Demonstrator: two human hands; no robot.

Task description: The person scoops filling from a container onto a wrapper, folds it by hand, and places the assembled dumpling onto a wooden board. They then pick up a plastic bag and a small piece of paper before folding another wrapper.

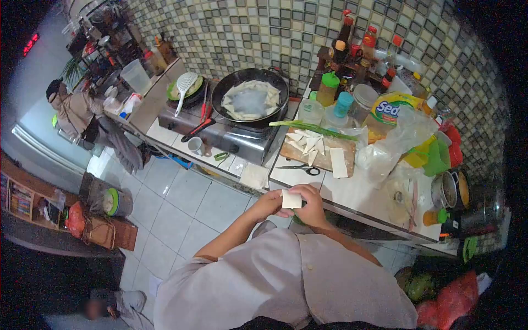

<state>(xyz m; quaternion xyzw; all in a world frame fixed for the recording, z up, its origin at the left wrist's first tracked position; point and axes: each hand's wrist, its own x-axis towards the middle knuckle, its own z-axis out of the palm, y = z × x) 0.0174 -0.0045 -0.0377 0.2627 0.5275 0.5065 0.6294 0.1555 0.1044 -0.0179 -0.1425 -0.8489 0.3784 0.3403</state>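
A small pale wrapper is held between both hands in front of the chest, just short of the worktop edge. The left hand is closed on its left side and the right hand on its right, fingers pinched together on it, so that it is kept flat and off the surface. More cut pieces are piled on a board, within easy reach ahead, with 1 strip laid at the board's near edge. Scissors are left just beside the board, touching nothing held. A green stalk is laid across the board's far side. On the stove to the left, a wok is seen holding pale pieces in liquid, close enough for pieces to be passed across. Bottles are crowded against the tiled wall.
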